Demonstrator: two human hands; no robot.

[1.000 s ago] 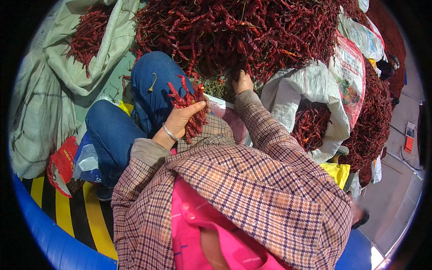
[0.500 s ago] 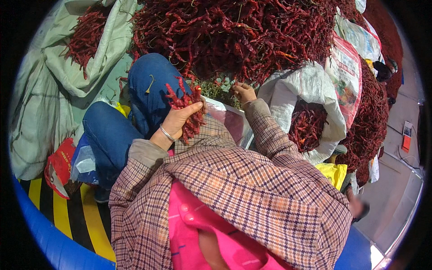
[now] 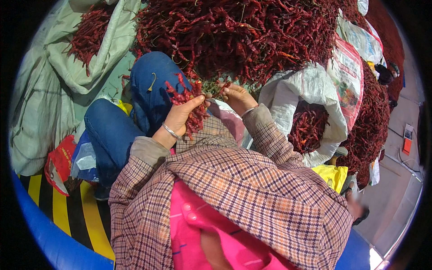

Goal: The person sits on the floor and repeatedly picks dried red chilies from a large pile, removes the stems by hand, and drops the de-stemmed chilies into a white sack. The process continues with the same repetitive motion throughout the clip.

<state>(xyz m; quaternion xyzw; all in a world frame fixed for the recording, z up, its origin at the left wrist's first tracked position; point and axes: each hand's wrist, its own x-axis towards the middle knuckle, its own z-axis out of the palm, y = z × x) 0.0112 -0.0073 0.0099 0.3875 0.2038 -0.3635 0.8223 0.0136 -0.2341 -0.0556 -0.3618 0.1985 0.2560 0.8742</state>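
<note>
In the head view, we face a big pile of red chillies (image 3: 234, 36).
Our left hand (image 3: 178, 119) is closed around a bunch of chillies (image 3: 196, 119), near our knee (image 3: 155, 83) in blue trousers; just beside it, our right hand (image 3: 239, 98) is almost closed and pinches one small chilli (image 3: 226, 85).

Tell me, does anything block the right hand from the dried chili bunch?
Only the left hand: its fingertips curl at the edge of the dried chili bunch nearest the right hand. Nothing else visible intervenes.
</note>
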